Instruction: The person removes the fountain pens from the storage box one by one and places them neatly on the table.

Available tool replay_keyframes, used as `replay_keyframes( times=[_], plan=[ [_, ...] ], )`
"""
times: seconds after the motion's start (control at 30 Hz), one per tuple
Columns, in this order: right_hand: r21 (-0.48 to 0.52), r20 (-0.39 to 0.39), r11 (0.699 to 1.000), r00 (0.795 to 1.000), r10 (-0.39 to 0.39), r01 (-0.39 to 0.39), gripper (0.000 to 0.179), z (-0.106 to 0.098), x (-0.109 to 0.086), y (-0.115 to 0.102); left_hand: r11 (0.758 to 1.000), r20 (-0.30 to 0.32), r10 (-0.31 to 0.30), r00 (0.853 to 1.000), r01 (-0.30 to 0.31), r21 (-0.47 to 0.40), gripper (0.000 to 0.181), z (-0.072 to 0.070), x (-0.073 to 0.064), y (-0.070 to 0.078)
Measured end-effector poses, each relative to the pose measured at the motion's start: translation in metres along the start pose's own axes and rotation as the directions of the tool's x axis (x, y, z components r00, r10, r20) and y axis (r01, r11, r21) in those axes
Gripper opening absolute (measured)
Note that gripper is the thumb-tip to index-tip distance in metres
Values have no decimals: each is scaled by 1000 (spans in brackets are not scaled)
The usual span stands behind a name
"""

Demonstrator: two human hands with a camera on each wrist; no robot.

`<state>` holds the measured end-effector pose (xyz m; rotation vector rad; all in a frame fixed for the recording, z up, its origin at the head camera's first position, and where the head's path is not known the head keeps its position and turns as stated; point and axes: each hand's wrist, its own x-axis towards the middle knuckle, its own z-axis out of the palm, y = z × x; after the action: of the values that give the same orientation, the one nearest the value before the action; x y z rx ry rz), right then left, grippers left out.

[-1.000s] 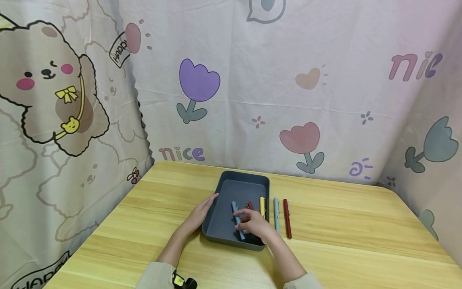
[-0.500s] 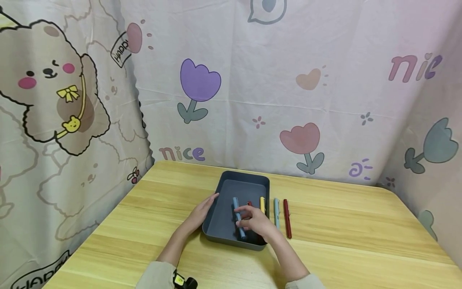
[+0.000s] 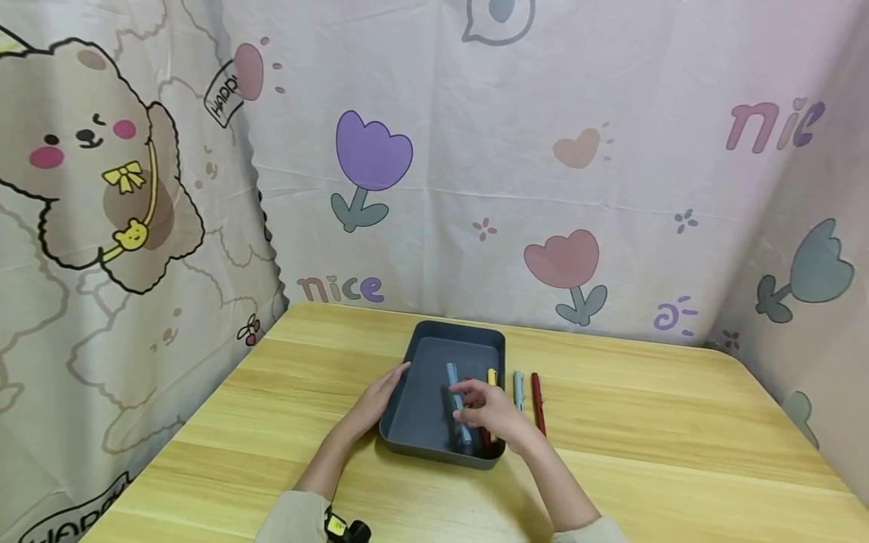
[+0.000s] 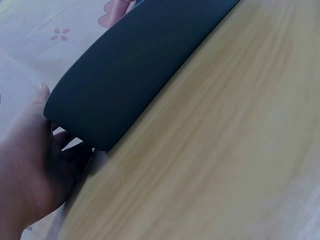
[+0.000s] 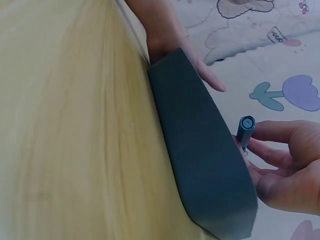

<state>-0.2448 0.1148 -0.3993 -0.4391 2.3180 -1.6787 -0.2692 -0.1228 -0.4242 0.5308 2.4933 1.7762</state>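
Note:
In the head view, a dark grey rectangular tray (image 3: 434, 354) sits on the wooden table. My left hand (image 3: 376, 398) rests along its left wall with the fingers extended; the left wrist view shows that hand (image 4: 30, 165) at the tray's corner. My right hand (image 3: 492, 413) pinches a blue pen (image 3: 451, 375) between thumb and fingers, over the tray's right half. In the right wrist view, the round end of the blue pen (image 5: 245, 131) sticks up beyond the tray wall. Inside, a red pen (image 3: 486, 440) and a yellow pen (image 3: 492, 378) lie at the right, partly hidden by my hand.
Right of the tray, a light blue pen (image 3: 519, 388) and a dark red pen (image 3: 538, 400) lie side by side on the table (image 3: 645, 422), partly covered by my right forearm. A printed curtain (image 3: 434, 249) hangs behind the table.
My right hand has moved rightward inside the tray with the blue pen, towards the red and yellow pens. The left hand stays in place.

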Motion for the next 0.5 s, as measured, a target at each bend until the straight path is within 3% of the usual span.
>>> replay_keyframes(
  times=[0.5],
  plan=[
    [-14, -39, 1000, 999, 3, -4, 41, -27, -14, 3, 1000, 2, -14, 1000, 14, 23, 44, 0, -1, 4]
  ],
)
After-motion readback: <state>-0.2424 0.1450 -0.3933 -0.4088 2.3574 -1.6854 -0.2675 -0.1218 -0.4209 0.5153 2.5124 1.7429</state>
